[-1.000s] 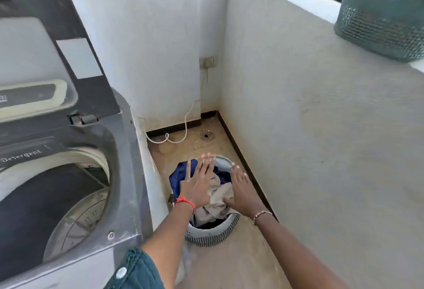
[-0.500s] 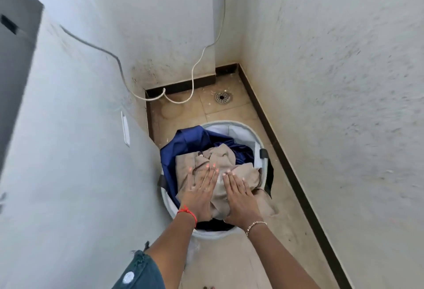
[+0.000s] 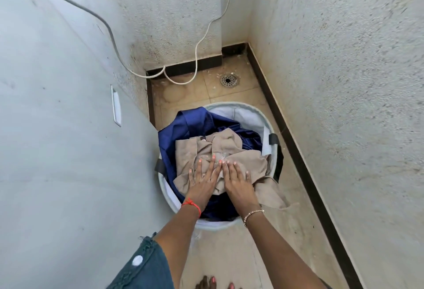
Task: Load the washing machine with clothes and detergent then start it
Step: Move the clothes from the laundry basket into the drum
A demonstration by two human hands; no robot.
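Note:
A round pale laundry basket (image 3: 257, 115) stands on the tiled floor between the washing machine's grey side panel (image 3: 57, 151) and the right wall. Inside lie a beige garment (image 3: 215, 148) on top and a dark blue garment (image 3: 195, 123) beneath it. My left hand (image 3: 203, 179) and my right hand (image 3: 237, 179) lie side by side, fingers straight, flat on the beige garment. Part of the beige cloth hangs over the basket's near right rim. The machine's tub and lid are out of view.
A white cable (image 3: 197, 50) and a grey hose (image 3: 101, 18) run down the back wall to the floor. A round floor drain (image 3: 228, 80) sits in the corner behind the basket. Rough plaster walls close in at the right and back. My toes show at the bottom edge.
The view has swung down from the open machine to the basket. Both hands have come down from above the basket to lie flat on the beige garment.

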